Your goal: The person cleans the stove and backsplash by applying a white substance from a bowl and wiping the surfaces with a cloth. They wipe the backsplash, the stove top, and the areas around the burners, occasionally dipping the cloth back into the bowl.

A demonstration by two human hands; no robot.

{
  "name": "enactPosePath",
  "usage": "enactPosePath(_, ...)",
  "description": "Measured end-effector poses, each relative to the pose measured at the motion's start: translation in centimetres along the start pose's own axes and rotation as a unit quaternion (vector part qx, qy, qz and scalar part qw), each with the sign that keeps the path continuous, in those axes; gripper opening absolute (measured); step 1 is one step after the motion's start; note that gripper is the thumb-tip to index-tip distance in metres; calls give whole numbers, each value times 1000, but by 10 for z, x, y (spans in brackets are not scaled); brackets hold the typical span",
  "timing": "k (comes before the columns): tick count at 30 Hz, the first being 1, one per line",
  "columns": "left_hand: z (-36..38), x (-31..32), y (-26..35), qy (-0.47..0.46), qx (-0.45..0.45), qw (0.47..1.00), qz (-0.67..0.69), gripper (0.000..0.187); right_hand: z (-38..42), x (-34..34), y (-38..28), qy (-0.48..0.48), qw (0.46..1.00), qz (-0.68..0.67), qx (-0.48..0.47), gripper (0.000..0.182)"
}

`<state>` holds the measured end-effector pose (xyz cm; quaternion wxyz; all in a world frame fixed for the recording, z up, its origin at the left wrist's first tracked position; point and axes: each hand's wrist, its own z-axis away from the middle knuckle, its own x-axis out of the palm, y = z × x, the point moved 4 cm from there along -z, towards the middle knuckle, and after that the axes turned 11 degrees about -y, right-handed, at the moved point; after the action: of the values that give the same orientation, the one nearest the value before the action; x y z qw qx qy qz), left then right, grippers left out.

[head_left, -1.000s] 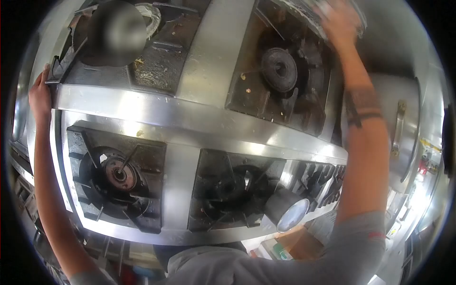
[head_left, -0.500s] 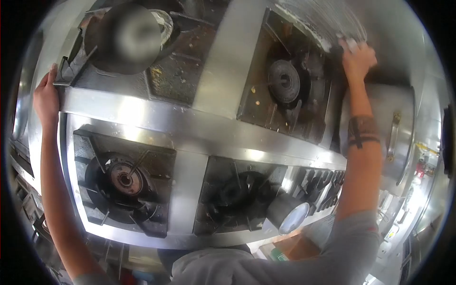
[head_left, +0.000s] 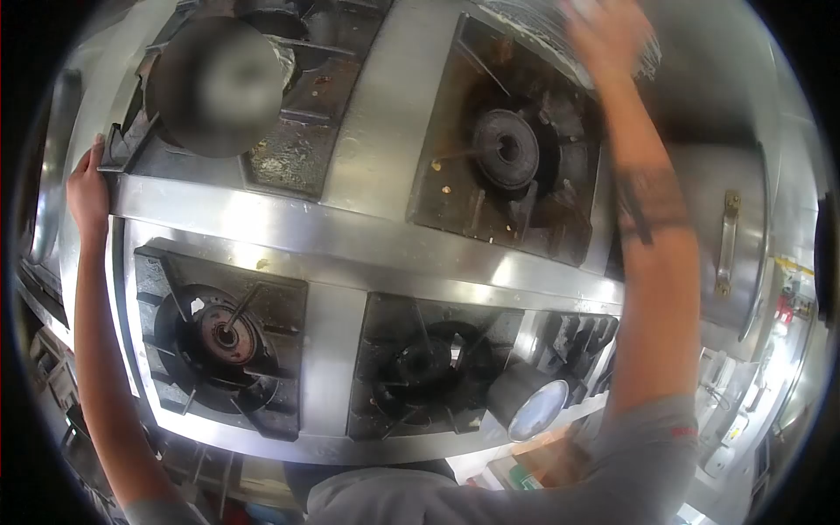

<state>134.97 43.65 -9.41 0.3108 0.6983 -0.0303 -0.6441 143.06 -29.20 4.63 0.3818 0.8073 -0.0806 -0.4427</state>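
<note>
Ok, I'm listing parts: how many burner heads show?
3: lower-left burner head, upper-right burner head, dim lower-right burner head. More may be hidden, upper left.

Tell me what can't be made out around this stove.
Head view, right hand: blur and the top edge obscure its grip.
Head view, round object at upper left: a blur covers its surface.
Head view, handled metal vessel: the right arm hides its left side.

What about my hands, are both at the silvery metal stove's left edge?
No, the left hand is there; the right hand is toward the back right.
</note>
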Motion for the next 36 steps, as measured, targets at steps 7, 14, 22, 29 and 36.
enactPosePath(7, -3, 4, -9, 6, 25, 1000, 18, 60, 34, -12, 30, -49, 984, -52, 164, 17)
enactPosePath(14, -2, -1, -6, -4, 17, 1000, 13, 61, -70, -44, -23, -24, 997, -29, 70, 22)
enactPosePath(22, 16, -1, 15, 4, -4, 999, 39, 59, 36, -8, 78, -85, 985, 7, 150, 25)
enactPosePath(29, 18, -4, 19, -3, 3, 999, 43, 60, -54, -23, -12, -36, 997, -25, 57, 18)
enactPosePath(36, 9, 0, 10, -15, -11, 999, 39, 59, -31, -26, -3, -25, 995, -15, 100, 18)
